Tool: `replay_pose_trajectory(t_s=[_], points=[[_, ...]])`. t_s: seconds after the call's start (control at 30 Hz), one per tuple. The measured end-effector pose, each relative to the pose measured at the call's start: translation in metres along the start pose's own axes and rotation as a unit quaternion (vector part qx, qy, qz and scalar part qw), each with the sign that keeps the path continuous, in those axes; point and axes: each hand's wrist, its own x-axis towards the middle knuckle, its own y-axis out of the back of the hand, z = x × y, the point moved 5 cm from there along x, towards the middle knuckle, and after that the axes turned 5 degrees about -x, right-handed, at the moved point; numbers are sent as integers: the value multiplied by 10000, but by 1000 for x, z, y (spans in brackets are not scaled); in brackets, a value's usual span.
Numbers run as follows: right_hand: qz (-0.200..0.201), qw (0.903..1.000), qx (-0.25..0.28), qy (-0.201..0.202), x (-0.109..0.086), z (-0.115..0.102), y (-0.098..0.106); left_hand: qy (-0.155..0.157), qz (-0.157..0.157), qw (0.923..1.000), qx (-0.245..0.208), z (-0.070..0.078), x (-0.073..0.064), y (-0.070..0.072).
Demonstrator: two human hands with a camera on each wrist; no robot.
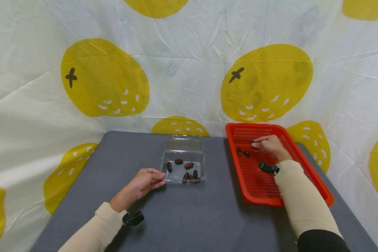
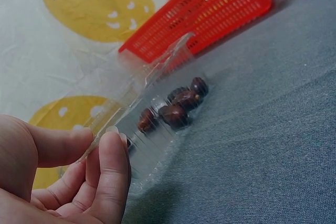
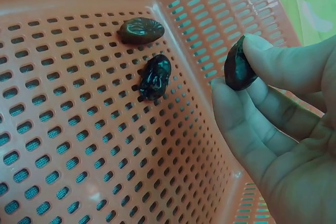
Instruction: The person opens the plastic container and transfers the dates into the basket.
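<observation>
My right hand (image 1: 272, 146) pinches a dark date (image 3: 240, 66) between thumb and fingertips, inside the red plastic basket (image 1: 244, 182). Two more dates lie on the basket floor: a brown date (image 3: 142, 30) and a darker, wrinkled date (image 3: 155, 77). On the left, my left hand (image 1: 147, 182) pinches the near left corner of a clear plastic clamshell box (image 1: 182, 156), whose lid (image 1: 184, 143) stands open at the back. Several glossy dates (image 1: 189, 165) lie in the box, some clustered at its near right side, as the left wrist view also shows.
A grey cloth-covered table (image 1: 189, 220) carries both containers, with a strip of tabletop between them. Behind it hangs a white curtain (image 1: 182, 91) printed with yellow fruit. The basket's raised walls surround my right hand.
</observation>
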Motion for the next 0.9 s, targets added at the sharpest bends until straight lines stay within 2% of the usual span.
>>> replay_pose_trajectory(t_s=[0.2,0.57,0.9], points=[[7,9999,-158,-53,2,1,-1,-24,-53,10000,23,0,0,1],[-152,9985,-525,-96,1,8,-2,30,4,10000,59,-2,-1,0],[-131,9971,-718,-207,2,13,-1,37,45,10000,57,-3,2,3]])
